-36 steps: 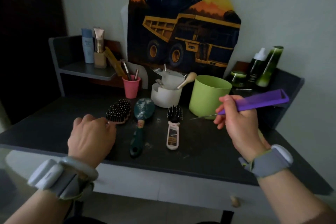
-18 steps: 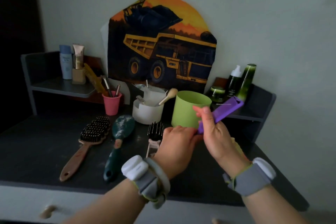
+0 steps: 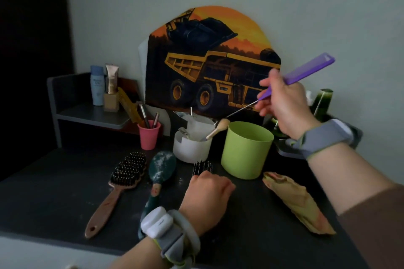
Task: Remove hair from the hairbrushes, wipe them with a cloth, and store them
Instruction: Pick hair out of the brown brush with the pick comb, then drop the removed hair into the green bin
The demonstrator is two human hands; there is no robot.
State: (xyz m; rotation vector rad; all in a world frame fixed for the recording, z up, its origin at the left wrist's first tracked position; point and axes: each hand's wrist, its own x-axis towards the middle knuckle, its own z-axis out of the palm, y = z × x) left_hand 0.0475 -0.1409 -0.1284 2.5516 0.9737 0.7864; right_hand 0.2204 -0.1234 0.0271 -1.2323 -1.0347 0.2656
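Note:
Three hairbrushes lie on the dark tabletop (image 3: 43, 192): a brown wooden-handled paddle brush (image 3: 122, 181), a teal brush (image 3: 162, 168) speckled with white dust, and a small brush with black bristles (image 3: 202, 167). My left hand (image 3: 207, 194) sits curled over the small brush's handle, which is hidden beneath it. Raised above the green cup (image 3: 247, 150), my right hand (image 3: 284, 100) grips a purple tail comb (image 3: 308, 70); its metal pin slants down to the left. A tan folded cloth (image 3: 299, 201) lies to the right of my left hand.
Behind the brushes stand a white container (image 3: 192, 144) holding a wooden-handled tool and a pink cup (image 3: 148, 134) with makeup brushes. A left shelf (image 3: 91, 116) carries bottles; green bottles (image 3: 321, 102) sit on the right shelf. A truck picture (image 3: 209, 67) leans on the wall.
My left hand dropped from beside the right hand down onto the small brush. My right hand lifted the purple comb higher and to the right. The view shifted, showing the cloth.

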